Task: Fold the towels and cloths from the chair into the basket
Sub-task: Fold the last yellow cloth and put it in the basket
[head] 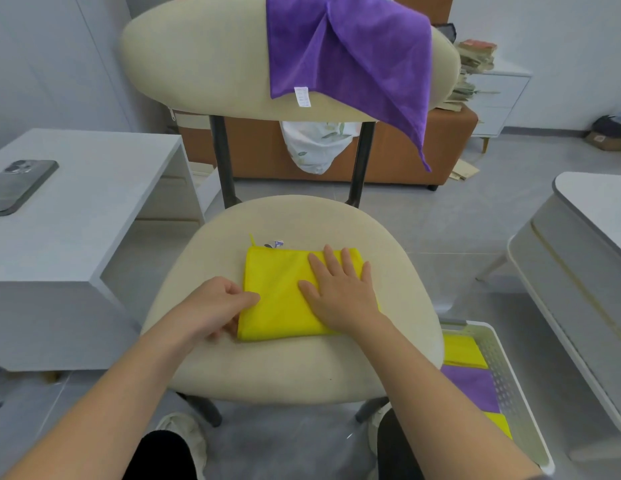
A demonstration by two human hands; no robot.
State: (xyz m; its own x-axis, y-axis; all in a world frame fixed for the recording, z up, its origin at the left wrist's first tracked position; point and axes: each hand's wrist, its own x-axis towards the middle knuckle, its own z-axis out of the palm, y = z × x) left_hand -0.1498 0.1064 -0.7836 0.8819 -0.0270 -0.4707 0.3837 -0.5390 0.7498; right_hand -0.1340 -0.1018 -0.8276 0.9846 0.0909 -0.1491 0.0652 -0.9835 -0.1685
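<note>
Your right grip lies flat, fingers straight and slightly spread, palm down on the right half of the folded yellow cloth, pressing it onto the chair seat. Your left grip is curled on the cloth's left edge, thumb on top and fingertips tucked at the near-left corner, so the cloth spans directly between the two grips.

Beyond both grips, a purple towel is draped over the backrest, one corner dangling. A white patterned cloth hangs behind the backrest.

Below and to the right of your right grip, beside the seat, the white basket holds folded cloths, yellow and purple, lying flat. Well left of your left grip, a phone rests on the white surface.
</note>
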